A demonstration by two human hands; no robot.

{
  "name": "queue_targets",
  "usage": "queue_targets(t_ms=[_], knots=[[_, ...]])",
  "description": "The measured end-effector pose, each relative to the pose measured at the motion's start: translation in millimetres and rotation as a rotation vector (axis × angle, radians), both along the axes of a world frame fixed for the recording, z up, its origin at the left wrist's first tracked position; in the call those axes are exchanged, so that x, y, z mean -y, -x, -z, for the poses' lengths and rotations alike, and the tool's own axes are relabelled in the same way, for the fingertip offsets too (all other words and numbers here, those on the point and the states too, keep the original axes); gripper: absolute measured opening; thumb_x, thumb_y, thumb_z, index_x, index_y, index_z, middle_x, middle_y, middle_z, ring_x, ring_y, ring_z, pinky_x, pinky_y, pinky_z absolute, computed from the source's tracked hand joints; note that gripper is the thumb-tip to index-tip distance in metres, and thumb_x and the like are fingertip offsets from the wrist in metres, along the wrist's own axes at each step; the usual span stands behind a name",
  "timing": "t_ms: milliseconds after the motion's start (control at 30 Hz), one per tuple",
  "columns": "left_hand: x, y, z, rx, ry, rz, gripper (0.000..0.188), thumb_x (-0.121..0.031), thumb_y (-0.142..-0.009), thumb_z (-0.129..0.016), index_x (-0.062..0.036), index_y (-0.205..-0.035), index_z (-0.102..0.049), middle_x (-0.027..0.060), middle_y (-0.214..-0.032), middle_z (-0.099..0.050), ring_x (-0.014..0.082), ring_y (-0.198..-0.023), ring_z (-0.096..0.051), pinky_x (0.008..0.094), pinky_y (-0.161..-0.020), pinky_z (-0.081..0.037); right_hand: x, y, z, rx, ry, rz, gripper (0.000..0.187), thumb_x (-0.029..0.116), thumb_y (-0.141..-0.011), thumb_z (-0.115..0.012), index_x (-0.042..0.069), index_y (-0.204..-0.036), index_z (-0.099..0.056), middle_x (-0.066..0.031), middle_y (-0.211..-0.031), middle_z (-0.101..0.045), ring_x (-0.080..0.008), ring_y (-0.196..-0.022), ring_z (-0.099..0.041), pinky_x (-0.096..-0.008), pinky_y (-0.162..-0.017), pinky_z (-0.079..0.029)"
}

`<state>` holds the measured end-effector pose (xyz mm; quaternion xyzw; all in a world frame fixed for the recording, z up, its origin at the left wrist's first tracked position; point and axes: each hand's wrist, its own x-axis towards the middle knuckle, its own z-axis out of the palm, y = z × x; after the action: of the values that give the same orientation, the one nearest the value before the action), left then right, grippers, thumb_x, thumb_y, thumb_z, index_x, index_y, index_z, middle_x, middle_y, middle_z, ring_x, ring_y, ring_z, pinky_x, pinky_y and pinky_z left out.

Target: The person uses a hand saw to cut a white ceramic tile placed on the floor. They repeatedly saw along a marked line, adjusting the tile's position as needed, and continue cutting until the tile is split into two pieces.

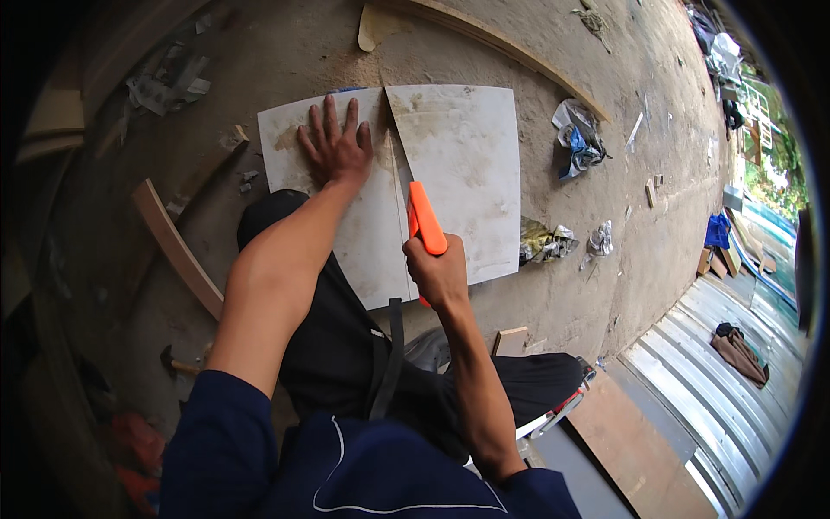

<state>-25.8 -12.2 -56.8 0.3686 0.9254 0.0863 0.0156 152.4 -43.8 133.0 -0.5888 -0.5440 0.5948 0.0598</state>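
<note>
A white board (467, 156) with brown smudges lies low over the ground in front of me. From its far edge a dark, narrow slit runs toward me, beside a thin line drawn on the surface. My left hand (339, 149) presses flat on the board's left part, fingers spread, holding nothing. Wrapped around the orange handle of a handsaw (424, 216) is my right hand (439, 270), over the board's middle at the near end of the slit. The saw's blade is seen nearly edge-on, so its full length cannot be made out. Sawdust (367, 67) lies past the far edge.
A long curved wood strip (510, 50) lies beyond the board, another wood piece (177, 251) to the left. Crumpled wrappers (581, 143) litter the right. A hammer (177, 363) rests at lower left. Corrugated metal sheets (692, 346) and a brown cloth (740, 353) are at far right.
</note>
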Motion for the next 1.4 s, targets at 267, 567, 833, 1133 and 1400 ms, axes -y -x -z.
queue_targets(t_ms=[267, 567, 833, 1133, 1400], knots=[[10, 11, 0, -0.034, 0.038, -0.033, 0.049, -0.047, -0.095, -0.034, -0.0360, -0.143, -0.034, 0.0011, -0.156, -0.016, 0.0270, -0.143, -0.013, 0.0534, -0.113, -0.003, 46, -37, -51, -0.034, 0.088, -0.002, 0.023, 0.010, -0.077, -0.057, -0.003, -0.061, -0.047, -0.0068, -0.049, -0.043, -0.0104, -0.048, -0.043, -0.0302, -0.048, -0.036], [8, 7, -7, 0.002, 0.069, -0.036, 0.050, -0.046, -0.095, -0.035, -0.0357, -0.144, -0.033, 0.0002, -0.156, -0.016, 0.0256, -0.143, -0.013, 0.0519, -0.113, -0.005, 59, -41, -22, -0.011, -0.094, -0.094, 0.025, 0.011, -0.077, -0.060, -0.004, -0.061, -0.049, -0.0097, -0.050, -0.044, -0.0134, -0.048, -0.043, -0.0328, -0.049, -0.037], [4, 5, -3, 0.028, -0.033, -0.012, 0.049, -0.045, -0.094, -0.038, -0.0354, -0.143, -0.036, 0.0013, -0.156, -0.014, 0.0272, -0.143, -0.012, 0.0540, -0.113, -0.003, 2, 12, 9, -0.045, 0.002, 0.046, 0.032, 0.016, -0.079, -0.059, -0.003, -0.056, -0.044, -0.0028, -0.046, -0.041, -0.0093, -0.045, -0.037, -0.0314, -0.044, -0.032], [3, -4, -5, 0.148, 0.031, 0.001, 0.057, -0.042, -0.094, -0.040, -0.0333, -0.147, -0.024, 0.0041, -0.158, -0.004, 0.0296, -0.144, -0.001, 0.0560, -0.112, 0.002, 45, -31, -22, 0.022, -0.125, -0.077, 0.027, 0.015, -0.079, -0.059, 0.000, -0.060, -0.049, 0.0005, -0.049, -0.045, -0.0084, -0.046, -0.043, -0.0293, -0.044, -0.034], [0, 50, -34, 0.637, 0.492, 0.178, 0.089, -0.056, -0.086, -0.044, -0.0288, -0.147, 0.016, 0.0122, -0.148, 0.034, 0.0408, -0.137, 0.028, 0.0651, -0.104, 0.011, 43, -32, -22, -0.026, -0.109, -0.041, 0.037, 0.023, -0.077, -0.061, -0.007, -0.060, -0.049, -0.0109, -0.048, -0.047, -0.0138, -0.048, -0.044, -0.0366, -0.048, -0.037]])
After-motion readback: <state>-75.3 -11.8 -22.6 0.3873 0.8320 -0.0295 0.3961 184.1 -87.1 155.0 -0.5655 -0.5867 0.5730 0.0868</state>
